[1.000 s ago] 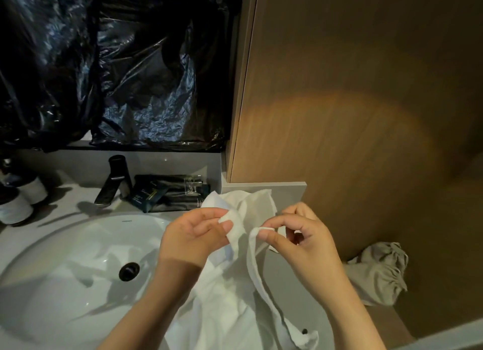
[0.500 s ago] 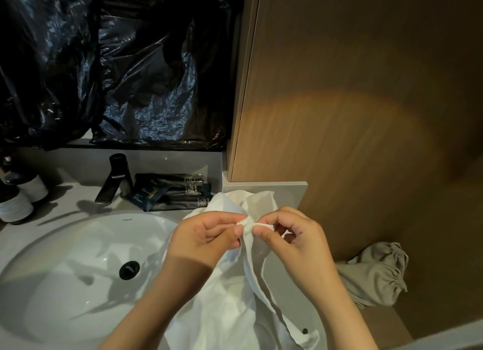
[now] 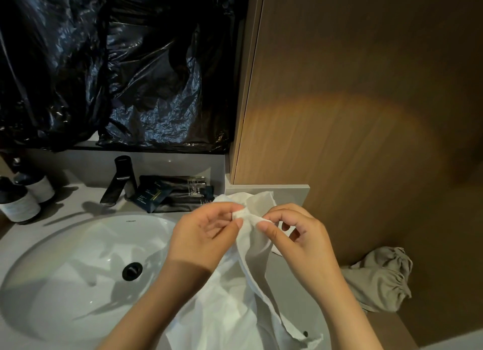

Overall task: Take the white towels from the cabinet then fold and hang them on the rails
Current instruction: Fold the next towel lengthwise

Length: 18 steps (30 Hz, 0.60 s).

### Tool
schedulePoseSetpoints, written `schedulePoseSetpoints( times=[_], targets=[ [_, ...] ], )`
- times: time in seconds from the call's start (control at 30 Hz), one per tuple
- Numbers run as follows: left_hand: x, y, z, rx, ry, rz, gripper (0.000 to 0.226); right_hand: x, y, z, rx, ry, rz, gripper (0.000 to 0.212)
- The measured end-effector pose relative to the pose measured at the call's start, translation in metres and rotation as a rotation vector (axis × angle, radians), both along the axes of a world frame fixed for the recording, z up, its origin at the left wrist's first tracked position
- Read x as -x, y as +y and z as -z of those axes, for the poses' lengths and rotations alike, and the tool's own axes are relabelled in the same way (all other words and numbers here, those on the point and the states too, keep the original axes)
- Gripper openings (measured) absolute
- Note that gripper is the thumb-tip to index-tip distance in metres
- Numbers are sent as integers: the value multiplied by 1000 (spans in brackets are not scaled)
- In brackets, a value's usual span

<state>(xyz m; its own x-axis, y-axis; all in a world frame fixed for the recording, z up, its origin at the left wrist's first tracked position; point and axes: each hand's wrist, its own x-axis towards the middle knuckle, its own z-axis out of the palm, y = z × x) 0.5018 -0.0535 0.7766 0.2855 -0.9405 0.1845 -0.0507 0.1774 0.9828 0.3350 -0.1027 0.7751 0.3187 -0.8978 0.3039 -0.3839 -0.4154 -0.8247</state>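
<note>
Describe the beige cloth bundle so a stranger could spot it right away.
Start at the white sink and look right to the wooden wall panel. The beige cloth bundle lies at its foot, crumpled with gathered edges, duller than the white towel.

One second ago your hands pinched the white towel (image 3: 230, 310) at two separate places on its upper edge, with a loose fold of cloth standing between them. Since then you have brought your left hand (image 3: 206, 234) and your right hand (image 3: 300, 242) toward each other. Their fingertips are now just beside one another, and the two pinched parts of the edge meet in one small bunch between them. The fold that was open between the hands is now closed, and the cloth falls from the bunch as one narrow strip. In the last half second your right hand's lower fingers have loosened a little from the palm.
</note>
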Motion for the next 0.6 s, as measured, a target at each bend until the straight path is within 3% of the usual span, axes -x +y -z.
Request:
schedulePoseSetpoints(
  times=[0.1,0.2,0.4,0.6],
  targets=[
    [-12,-14,-18,47,-28,-33,19,2,-9,-8,47,81,14,16],
    [-27,-35,-44,124,-199,-78,21,2,-20,-21,114,116,-3,16],
    [-48,-85,-99,190,-416,-74,25,-4,-36,-41,48,-62,-90,24],
    [-59,-120,-137,149,-541,-126,25,-12,-59,-49,135,-179,12,21]
  ],
)
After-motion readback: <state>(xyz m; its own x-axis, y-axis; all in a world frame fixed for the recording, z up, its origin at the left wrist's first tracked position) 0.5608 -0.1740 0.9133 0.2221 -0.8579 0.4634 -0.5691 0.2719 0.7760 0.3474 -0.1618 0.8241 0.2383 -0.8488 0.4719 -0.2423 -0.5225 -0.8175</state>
